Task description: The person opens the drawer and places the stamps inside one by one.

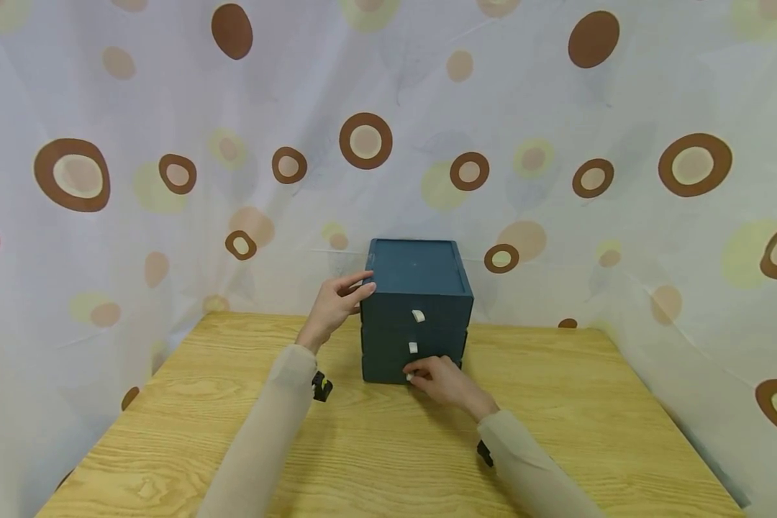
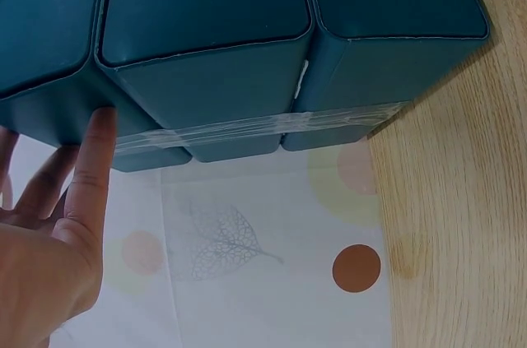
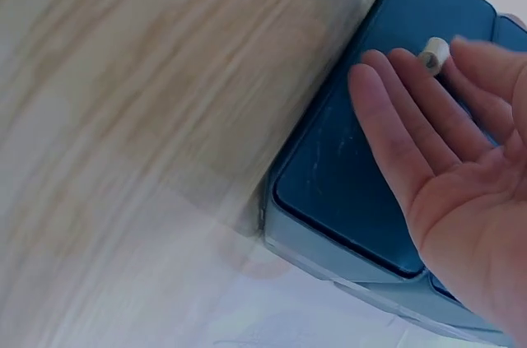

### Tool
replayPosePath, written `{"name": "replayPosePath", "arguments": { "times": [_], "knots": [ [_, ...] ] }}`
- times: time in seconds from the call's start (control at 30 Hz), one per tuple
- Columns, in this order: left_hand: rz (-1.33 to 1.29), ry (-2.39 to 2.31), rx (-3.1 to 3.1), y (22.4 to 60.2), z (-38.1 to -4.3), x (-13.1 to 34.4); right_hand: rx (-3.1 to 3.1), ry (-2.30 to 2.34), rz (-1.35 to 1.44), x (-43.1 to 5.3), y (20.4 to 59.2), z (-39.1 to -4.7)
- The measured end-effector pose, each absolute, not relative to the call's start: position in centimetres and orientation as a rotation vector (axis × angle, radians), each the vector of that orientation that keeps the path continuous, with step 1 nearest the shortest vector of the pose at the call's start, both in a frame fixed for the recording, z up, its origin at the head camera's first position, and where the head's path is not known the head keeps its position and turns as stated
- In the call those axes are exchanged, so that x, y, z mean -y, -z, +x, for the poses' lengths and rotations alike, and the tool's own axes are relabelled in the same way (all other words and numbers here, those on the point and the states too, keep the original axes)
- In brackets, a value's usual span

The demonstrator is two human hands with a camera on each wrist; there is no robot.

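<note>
A dark blue three-drawer box (image 1: 417,266) stands at the far side of the table, with a small pale pull tab on each drawer. My left hand (image 1: 335,302) rests against its upper left edge. In the left wrist view one straight finger (image 2: 92,155) touches the box's side wall, where clear tape (image 2: 247,128) runs across the drawers. Down at the bottom drawer (image 3: 350,150), my right hand (image 1: 445,381) pinches the pull tab (image 3: 434,54) between thumb and index finger, while the other fingers extend over the drawer front. All the drawers look closed.
The wood-grain table (image 1: 557,417) spreads around the box and under both forearms. A white cloth (image 1: 414,79) with brown and beige circles hangs behind and along both sides. Black wrist cameras (image 1: 321,387) sit below the sleeves.
</note>
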State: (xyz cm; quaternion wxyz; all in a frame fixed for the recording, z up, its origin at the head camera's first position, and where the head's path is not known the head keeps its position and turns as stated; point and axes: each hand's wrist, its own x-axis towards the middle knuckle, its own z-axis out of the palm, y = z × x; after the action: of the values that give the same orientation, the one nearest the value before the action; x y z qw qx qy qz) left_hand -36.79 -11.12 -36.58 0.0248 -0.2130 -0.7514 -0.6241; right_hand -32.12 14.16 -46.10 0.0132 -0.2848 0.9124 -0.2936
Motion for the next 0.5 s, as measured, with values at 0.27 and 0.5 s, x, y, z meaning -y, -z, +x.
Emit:
{"name": "replayPosePath", "arguments": {
  "times": [0.27, 0.5],
  "knots": [
    [-0.63, 1.865, 2.328, 36.9, -36.4, 10.9, -2.768, 0.957, -0.941, -16.1, 45.4, -31.2],
    [-0.66, 1.779, 2.363, 36.7, -35.9, 10.4, -2.933, 1.052, -0.809, -19.4, 44.0, -30.6]
  ]
}}
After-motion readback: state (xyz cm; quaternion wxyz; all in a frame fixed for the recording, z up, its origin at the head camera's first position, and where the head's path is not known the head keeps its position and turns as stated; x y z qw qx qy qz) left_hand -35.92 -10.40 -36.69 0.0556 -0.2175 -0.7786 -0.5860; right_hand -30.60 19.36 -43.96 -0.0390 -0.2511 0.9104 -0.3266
